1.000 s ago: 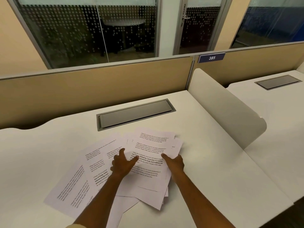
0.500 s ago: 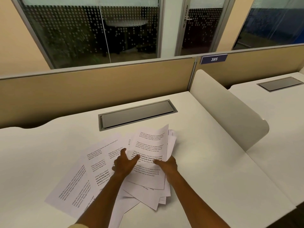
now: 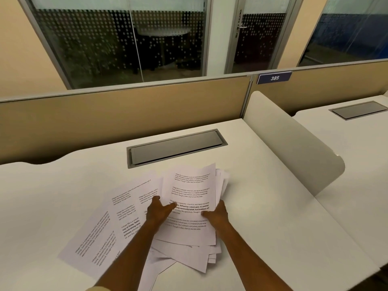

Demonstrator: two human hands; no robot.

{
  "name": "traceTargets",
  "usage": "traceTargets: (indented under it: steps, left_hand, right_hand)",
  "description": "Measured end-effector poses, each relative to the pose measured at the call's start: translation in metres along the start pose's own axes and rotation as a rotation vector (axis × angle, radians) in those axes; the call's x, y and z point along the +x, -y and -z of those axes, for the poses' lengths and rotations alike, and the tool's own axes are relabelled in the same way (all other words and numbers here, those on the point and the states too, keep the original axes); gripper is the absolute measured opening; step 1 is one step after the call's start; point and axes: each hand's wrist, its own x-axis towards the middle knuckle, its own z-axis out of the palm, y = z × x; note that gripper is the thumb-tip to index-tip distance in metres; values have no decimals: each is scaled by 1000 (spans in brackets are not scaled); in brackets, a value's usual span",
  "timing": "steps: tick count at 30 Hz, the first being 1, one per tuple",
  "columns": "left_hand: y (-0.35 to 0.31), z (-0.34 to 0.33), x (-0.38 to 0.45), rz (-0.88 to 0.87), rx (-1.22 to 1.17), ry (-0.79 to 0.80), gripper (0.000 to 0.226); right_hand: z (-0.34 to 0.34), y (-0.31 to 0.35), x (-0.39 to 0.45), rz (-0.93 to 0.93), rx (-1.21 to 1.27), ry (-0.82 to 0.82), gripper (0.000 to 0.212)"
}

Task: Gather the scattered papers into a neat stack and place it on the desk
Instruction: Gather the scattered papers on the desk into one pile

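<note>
Landmark = the grey cable hatch set in the white desk.

Left of & nearer me than the hatch: loose papers fanned flat on the desk, printed w/ short paragraphs. I can read "Village life is…" at para starts, plus bold bits like "way of living" and "primary"; rest is too small. Their outer corner lies well short of the desk's left side, lots of bare top there.

My left hand lies straight in front of the hatch, palm down, fingers spread & not clenched, thumb tip pressing the top sheet.

That sheet sits on a rough pile, edges not squared, lower corners sticking out toward me. Legible on it: "Village life is a peaceful, close-knit…" and bold "Defined by a slower pace, it is centered", "community bonds, local traditions, and". Its far edge curls up just short of the hatch, not touching.

My right hand, below the hatch's right end, pinches the pile's right edge, thumb on top, fingers under.

Right of the hatch: bare desk to the rounded white divider. Beyond on the tan partition, a blue tag reads "385".
</note>
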Motion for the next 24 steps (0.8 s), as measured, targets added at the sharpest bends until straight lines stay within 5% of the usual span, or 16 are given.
traceTargets:
  steps: [6, 11, 24]
  left_hand:
    - [4, 0, -1, -1, 36, -72, 52]
    - [6, -1, 7, -10, 256, -150, 70]
    - [4, -1, 3, -37, 144, -196, 68]
  right_hand:
    - [3, 2, -1, 97, -62, 76, 44]
    - [-5, 8, -1, 133, -102, 10, 43]
    - [-24, 7, 2, 63, -316, -129, 60]
